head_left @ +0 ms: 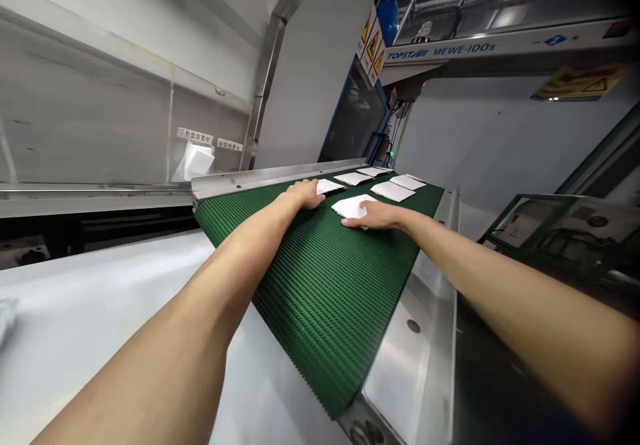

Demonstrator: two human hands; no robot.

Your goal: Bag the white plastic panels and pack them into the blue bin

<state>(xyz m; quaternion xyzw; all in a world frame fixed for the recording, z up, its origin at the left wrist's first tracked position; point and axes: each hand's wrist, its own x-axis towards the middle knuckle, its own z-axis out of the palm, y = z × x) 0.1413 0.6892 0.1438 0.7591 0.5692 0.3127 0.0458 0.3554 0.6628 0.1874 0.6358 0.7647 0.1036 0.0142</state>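
A green ribbed conveyor belt (325, 285) slopes away from me, with several white folded sheets lying on its far end. My right hand (373, 215) lies over the near edge of a ruffled white sheet stack (353, 206), covering its lower corner. My left hand (305, 193) rests flat on the belt, its fingertips at the edge of a smaller white sheet (330, 186). Further up the belt, several more white sheets (393, 191) lie apart from both hands, in loose rows.
Stainless steel rails (415, 365) run along the belt. A white surface (100, 298) lies to its left, below a steel panel with a white block (199, 163). A green-framed machine panel (560, 225) stands to the right. Above the far end is a TOPSTAR MEWE-100s housing (480, 50).
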